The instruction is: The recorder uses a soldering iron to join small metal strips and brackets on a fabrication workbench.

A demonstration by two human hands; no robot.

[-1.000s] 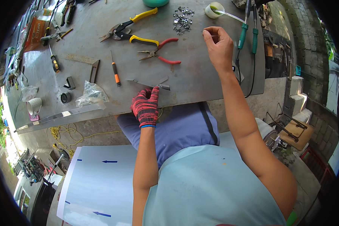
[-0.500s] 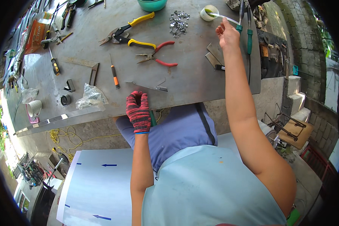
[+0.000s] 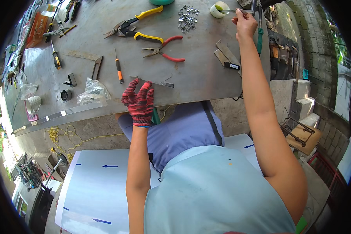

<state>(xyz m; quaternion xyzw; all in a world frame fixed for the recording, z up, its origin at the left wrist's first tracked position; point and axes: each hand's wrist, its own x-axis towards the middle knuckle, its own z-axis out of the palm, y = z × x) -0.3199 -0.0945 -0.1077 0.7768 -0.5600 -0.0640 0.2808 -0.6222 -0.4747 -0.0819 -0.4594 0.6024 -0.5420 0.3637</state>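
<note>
On grey sheet metal (image 3: 199, 78) – knitted red glove (image 3: 139, 102), bare right hand (image 3: 243, 24) gripping brush (image 3: 238, 11).

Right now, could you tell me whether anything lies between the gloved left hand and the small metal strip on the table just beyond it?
Nothing visible does. The left hand rests at the table edge, and the metal strip lies just past its fingertips with bare tabletop between.
</note>
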